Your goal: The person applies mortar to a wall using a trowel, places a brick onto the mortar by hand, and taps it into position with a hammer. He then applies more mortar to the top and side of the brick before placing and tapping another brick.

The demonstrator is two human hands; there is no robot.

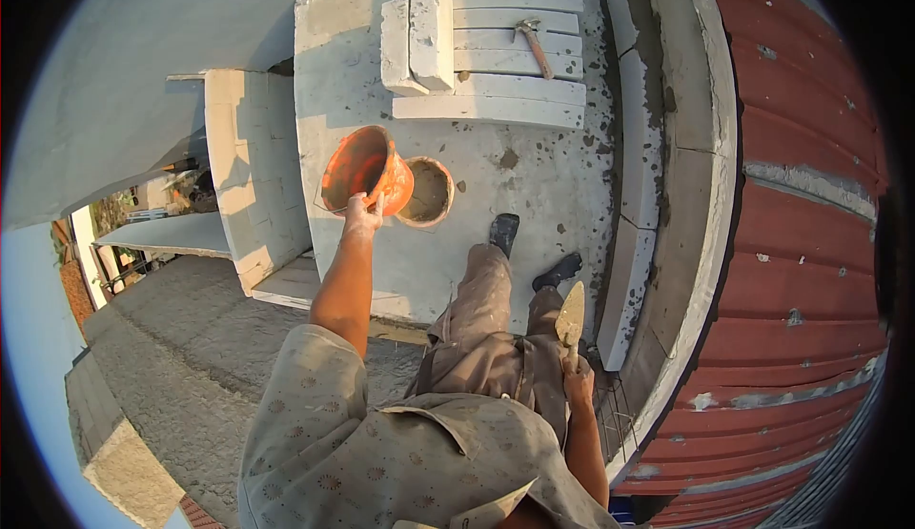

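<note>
My left hand (362,214) grips the rim of an orange bucket (396,181), which is tilted so that its stained inside shows. Just right of it, a second bucket (446,195) stands on the floor with grey mortar in it. Down at my right side, my right hand (578,383) is closed round the handle of a trowel (571,315). The trowel's blade points up and away from me and looks coated with mortar.
White blocks (519,86) lie in a row ahead, with a hammer (536,45) on top and two blocks (431,33) stacked at their left. A low block wall (639,186) runs along the right, beside a red metal roof (801,253). Mortar spots mark the floor.
</note>
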